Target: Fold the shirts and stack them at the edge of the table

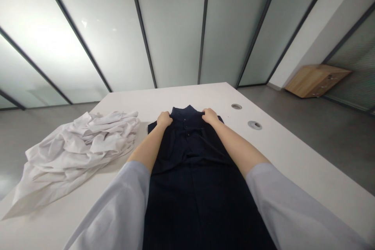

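Observation:
A dark navy collared garment with small buttons down its front point(190, 152) lies spread on the white table, its collar toward the far side and its lower part running toward me. My left hand point(164, 119) is closed on its left shoulder, beside the collar. On the other side of the collar, my right hand point(210, 116) pinches the right shoulder. Both arms are stretched forward over the cloth. The fingertips are partly hidden in the fabric.
A crumpled heap of white cloth point(84, 144) lies on the table's left side. Two round cable grommets point(236, 106) are set in the white tabletop point(293, 168) at right. Beyond stand frosted glass panels point(175, 27) and a wooden cabinet point(316, 81) on the floor.

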The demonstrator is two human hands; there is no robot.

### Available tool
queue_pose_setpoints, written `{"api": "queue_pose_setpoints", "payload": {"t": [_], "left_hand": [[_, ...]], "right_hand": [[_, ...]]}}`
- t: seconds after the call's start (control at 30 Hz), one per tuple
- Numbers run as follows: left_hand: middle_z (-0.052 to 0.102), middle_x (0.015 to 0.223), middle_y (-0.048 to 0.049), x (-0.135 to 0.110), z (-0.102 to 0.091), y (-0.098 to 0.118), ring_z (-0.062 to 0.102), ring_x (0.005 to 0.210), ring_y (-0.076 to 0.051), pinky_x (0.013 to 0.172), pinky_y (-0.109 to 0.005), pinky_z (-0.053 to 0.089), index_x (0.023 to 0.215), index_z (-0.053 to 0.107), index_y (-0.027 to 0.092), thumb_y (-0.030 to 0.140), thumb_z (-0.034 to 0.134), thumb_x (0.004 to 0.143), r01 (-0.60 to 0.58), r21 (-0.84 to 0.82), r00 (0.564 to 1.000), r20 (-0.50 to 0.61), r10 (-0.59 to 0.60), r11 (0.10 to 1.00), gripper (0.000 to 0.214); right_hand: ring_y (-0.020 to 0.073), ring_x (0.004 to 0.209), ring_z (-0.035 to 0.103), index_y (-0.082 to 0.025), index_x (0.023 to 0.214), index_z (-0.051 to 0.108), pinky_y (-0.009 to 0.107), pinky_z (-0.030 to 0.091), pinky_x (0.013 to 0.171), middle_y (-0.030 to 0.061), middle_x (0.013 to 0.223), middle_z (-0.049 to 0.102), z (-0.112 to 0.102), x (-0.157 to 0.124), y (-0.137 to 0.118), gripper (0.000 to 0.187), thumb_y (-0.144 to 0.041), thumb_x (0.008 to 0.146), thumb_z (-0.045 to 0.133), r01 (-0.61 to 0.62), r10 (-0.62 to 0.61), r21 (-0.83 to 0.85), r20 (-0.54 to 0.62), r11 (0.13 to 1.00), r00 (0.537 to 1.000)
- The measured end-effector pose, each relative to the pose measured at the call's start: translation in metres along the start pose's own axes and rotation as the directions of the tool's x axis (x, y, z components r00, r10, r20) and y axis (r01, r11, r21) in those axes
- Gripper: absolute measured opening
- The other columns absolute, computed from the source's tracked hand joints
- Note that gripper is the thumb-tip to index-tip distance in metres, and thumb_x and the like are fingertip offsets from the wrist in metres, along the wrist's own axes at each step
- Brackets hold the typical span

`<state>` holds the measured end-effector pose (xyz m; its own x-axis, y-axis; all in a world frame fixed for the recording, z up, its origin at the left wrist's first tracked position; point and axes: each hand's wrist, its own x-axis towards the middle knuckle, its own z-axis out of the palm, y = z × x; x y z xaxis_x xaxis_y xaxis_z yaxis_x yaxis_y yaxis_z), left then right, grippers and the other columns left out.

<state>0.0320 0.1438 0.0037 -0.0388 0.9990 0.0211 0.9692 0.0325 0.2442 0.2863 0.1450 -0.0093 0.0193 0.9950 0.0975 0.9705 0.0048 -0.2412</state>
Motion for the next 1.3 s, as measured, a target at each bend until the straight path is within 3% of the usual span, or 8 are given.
{"api": "queue_pose_setpoints", "payload": {"t": [0.17, 0.3, 0.47, 0.6, 0.67, 0.73, 0.97, 1.3], "left_hand": [[0.055, 0.121, -0.0103, -0.018, -0.004, -0.005, 0.061, 0.101, -0.021, 0.083, -0.032, 0.050, 0.112, 0.055, 0.021, 0.024, 0.048, 0.086, -0.141, -0.008, 0.945, -0.298, 0.132, 0.990, 0.027], [0.058, 0.112, -0.0079, -0.032, -0.007, -0.027, 0.056, 0.106, -0.023, 0.085, -0.033, 0.049, 0.100, 0.058, 0.022, 0.022, 0.049, 0.084, -0.308, 0.106, 0.901, -0.288, 0.325, 0.946, 0.019], [0.058, 0.124, -0.0115, -0.036, -0.013, -0.039, 0.050, 0.118, -0.026, 0.100, -0.037, 0.041, 0.120, 0.057, 0.018, 0.029, 0.043, 0.089, -0.263, 0.143, 0.893, -0.339, 0.297, 0.954, 0.036], [0.037, 0.151, -0.0154, -0.034, -0.004, -0.031, 0.034, 0.137, -0.033, 0.107, -0.047, 0.033, 0.145, 0.037, 0.017, 0.052, 0.031, 0.093, -0.141, 0.154, 0.983, -0.095, 0.157, 0.978, 0.062], [0.031, 0.154, -0.0153, -0.034, 0.005, -0.030, 0.028, 0.141, -0.036, 0.109, -0.051, 0.030, 0.148, 0.033, 0.019, 0.059, 0.025, 0.093, -0.100, 0.182, 0.994, 0.071, 0.089, 0.978, 0.069], [0.026, 0.157, -0.0145, -0.037, 0.012, -0.033, 0.023, 0.143, -0.036, 0.111, -0.054, 0.026, 0.149, 0.032, 0.020, 0.062, 0.021, 0.092, -0.105, 0.216, 0.990, 0.118, 0.081, 0.971, 0.071], [0.022, 0.157, -0.0172, -0.058, 0.007, -0.029, 0.020, 0.145, -0.033, 0.113, -0.048, 0.025, 0.150, 0.027, 0.012, 0.057, 0.025, 0.093, -0.128, 0.227, 0.992, 0.033, 0.124, 0.965, 0.073], [0.016, 0.159, -0.0148, -0.105, 0.014, 0.000, 0.016, 0.144, -0.040, 0.107, -0.068, 0.020, 0.153, 0.021, 0.021, 0.071, 0.019, 0.086, -0.128, 0.202, 0.969, 0.232, 0.080, 0.971, 0.084]], "right_hand": [[0.0231, 0.100, 0.058, -0.020, 0.118, 0.061, 0.032, 0.046, 0.086, 0.0121, 0.121, 0.055, -0.007, -0.011, 0.003, 0.036, -0.014, 0.088, 0.043, 0.052, -0.051, -0.002, -0.192, 0.999, 0.980], [0.0277, 0.109, 0.052, -0.020, 0.104, 0.069, 0.037, 0.043, 0.090, 0.0120, 0.124, 0.055, -0.011, -0.025, 0.017, 0.031, -0.013, 0.085, 0.046, 0.117, -0.138, -0.112, -0.202, 0.987, 0.970], [0.0307, 0.118, 0.047, -0.017, 0.125, 0.061, 0.043, 0.038, 0.098, 0.0143, 0.131, 0.055, -0.010, -0.030, 0.022, 0.041, -0.029, 0.092, 0.040, 0.181, -0.200, -0.105, -0.212, 0.978, 0.957], [0.0332, 0.139, 0.029, -0.020, 0.146, 0.039, 0.047, 0.027, 0.109, 0.0119, 0.153, 0.034, 0.002, -0.032, 0.013, 0.062, -0.053, 0.095, 0.029, 0.158, -0.159, -0.084, 0.001, 0.984, 0.987], [0.0347, 0.142, 0.023, -0.021, 0.150, 0.033, 0.049, 0.022, 0.111, 0.0117, 0.157, 0.026, 0.009, -0.035, 0.011, 0.070, -0.062, 0.093, 0.024, 0.112, -0.101, -0.082, 0.127, 0.990, 0.987], [0.0349, 0.143, 0.019, -0.021, 0.151, 0.031, 0.049, 0.018, 0.113, 0.0118, 0.158, 0.022, 0.014, -0.038, 0.011, 0.074, -0.065, 0.092, 0.019, 0.089, -0.073, -0.081, 0.183, 0.993, 0.980], [0.0336, 0.144, 0.019, -0.020, 0.150, 0.033, 0.049, 0.018, 0.113, 0.0125, 0.158, 0.024, 0.017, -0.043, 0.015, 0.073, -0.064, 0.093, 0.018, 0.094, -0.084, -0.074, 0.132, 0.993, 0.988], [0.0292, 0.130, 0.042, -0.018, 0.135, 0.052, 0.043, 0.030, 0.106, 0.0135, 0.142, 0.048, -0.002, -0.067, 0.005, 0.050, -0.042, 0.097, 0.030, 0.143, -0.152, -0.115, -0.065, 0.983, 0.986]]}}
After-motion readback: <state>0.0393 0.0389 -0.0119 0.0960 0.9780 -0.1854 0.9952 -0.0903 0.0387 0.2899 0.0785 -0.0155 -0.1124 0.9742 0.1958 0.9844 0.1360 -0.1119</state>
